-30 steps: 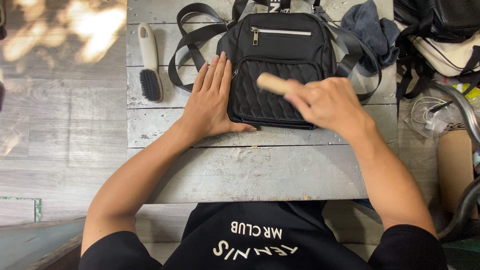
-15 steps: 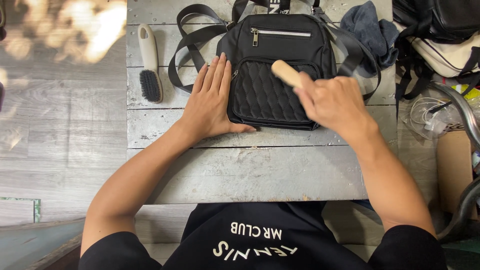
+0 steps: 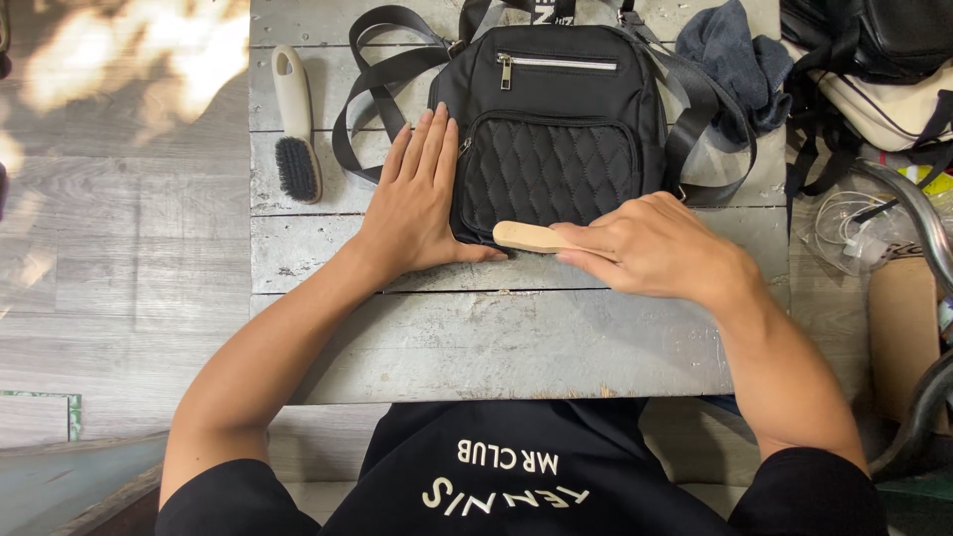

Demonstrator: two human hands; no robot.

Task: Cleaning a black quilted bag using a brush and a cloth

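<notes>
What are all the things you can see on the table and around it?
Backpack: one, black, quilted front pocket, top middle of the table.
Wooden brush: one, tan, at the backpack's bottom edge.
Handled brush: one, cream with dark bristles, table's left side.
Cloth: one, dark blue-grey, crumpled at the top right.
Table: one, weathered grey planks.
Other bags: a pile, black and cream, far right.
Clear plastic bag: one, right of the table.
Left hand: flat on the backpack's left side.
Right hand: gripping the wooden brush.
</notes>
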